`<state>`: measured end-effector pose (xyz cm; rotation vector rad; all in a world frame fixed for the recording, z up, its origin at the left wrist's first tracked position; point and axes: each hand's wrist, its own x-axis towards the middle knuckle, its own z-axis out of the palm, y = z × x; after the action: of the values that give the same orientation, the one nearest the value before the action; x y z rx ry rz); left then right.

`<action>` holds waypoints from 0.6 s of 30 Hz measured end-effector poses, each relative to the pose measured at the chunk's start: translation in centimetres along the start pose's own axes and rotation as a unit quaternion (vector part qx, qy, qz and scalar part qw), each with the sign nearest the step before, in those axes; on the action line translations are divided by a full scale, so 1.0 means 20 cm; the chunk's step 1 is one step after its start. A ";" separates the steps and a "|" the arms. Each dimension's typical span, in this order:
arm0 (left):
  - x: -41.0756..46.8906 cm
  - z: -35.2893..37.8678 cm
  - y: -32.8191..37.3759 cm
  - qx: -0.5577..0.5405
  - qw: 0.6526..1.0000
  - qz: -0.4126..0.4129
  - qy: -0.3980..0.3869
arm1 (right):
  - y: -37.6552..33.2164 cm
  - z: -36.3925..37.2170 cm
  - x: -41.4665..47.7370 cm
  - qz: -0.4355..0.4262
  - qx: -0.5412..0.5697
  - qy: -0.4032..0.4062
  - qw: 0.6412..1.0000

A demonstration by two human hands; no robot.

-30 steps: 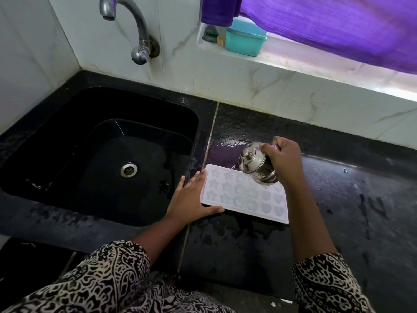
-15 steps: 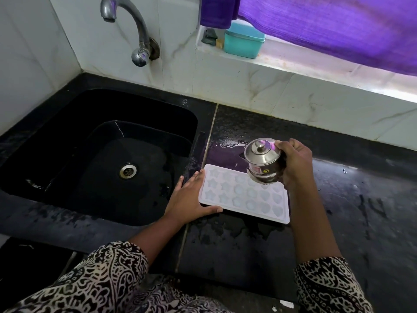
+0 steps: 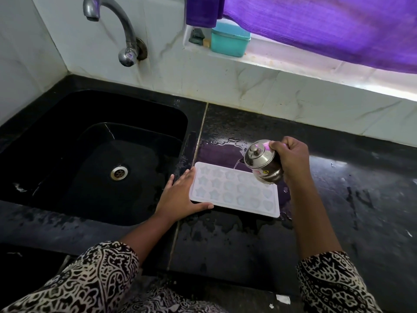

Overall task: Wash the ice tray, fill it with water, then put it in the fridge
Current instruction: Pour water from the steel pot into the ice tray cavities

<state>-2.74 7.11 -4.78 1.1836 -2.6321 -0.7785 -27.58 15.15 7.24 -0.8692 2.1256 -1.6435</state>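
One ice tray [image 3: 225, 190], one steel pot [image 3: 261, 161] (tilted).

A curved metal tap [image 3: 121, 30] juts from the white marble-tiled wall [image 3: 33, 46] above a black sink [image 3: 67, 105] with a round steel drain [image 3: 119, 172], beside a wet black counter [image 3: 361, 199], while a teal lidded box [image 3: 230, 41] sits on the window ledge [image 3: 282, 62] under a purple curtain [image 3: 327, 26].
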 end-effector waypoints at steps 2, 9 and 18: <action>0.00 0.00 0.00 -0.004 1.000 0.000 -0.001 | -0.01 0.00 0.00 -0.003 -0.005 -0.002 1.000; -0.01 0.00 0.01 0.006 1.000 -0.003 -0.002 | -0.01 -0.02 0.00 -0.011 -0.009 0.000 1.000; -0.01 -0.01 0.01 0.002 1.000 -0.003 -0.004 | -0.03 -0.02 0.00 -0.023 -0.024 -0.005 0.999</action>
<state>-2.69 7.33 -4.45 1.1914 -2.6391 -0.7805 -27.71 15.42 7.97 -0.9454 2.1620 -1.6119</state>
